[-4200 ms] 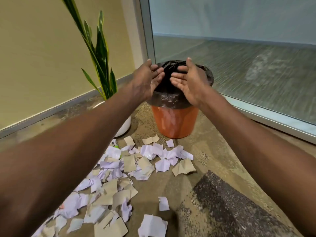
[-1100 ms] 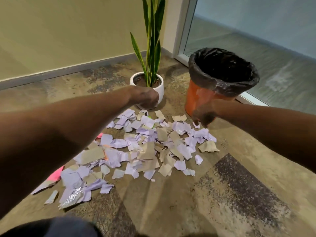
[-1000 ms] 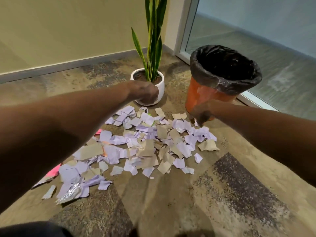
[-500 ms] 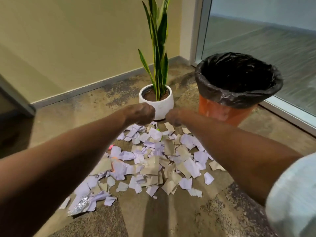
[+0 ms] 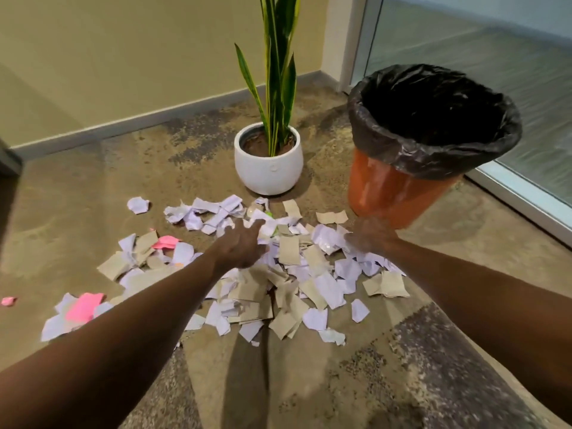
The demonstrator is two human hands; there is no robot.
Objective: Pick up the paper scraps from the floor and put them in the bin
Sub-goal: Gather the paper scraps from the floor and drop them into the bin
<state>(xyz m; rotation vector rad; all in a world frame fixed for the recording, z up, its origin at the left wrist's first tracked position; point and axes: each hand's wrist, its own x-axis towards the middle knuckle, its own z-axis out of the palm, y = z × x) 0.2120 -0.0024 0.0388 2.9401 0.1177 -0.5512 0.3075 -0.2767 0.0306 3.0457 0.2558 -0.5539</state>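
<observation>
Several torn paper scraps (image 5: 288, 283), lilac, white and tan, lie heaped on the mottled floor in front of me. The orange bin (image 5: 390, 190) with a black liner stands at the pile's right back edge, its mouth wide and dark. My left hand (image 5: 241, 246) reaches down into the middle of the heap, fingers stretched forward onto the scraps. My right hand (image 5: 371, 236) is low on the scraps just before the bin's base. It is motion-blurred, so its fingers are unclear.
A white pot (image 5: 268, 168) with a tall snake plant stands behind the pile, left of the bin. Pink scraps (image 5: 83, 308) lie at the left. A glass door frame (image 5: 520, 199) runs behind the bin, and a beige wall with grey skirting at the back left.
Both hands have dropped from above the pile down onto the scraps and spread apart, the right one toward the bin's base. Earlier they were held over the bin's mouth.
</observation>
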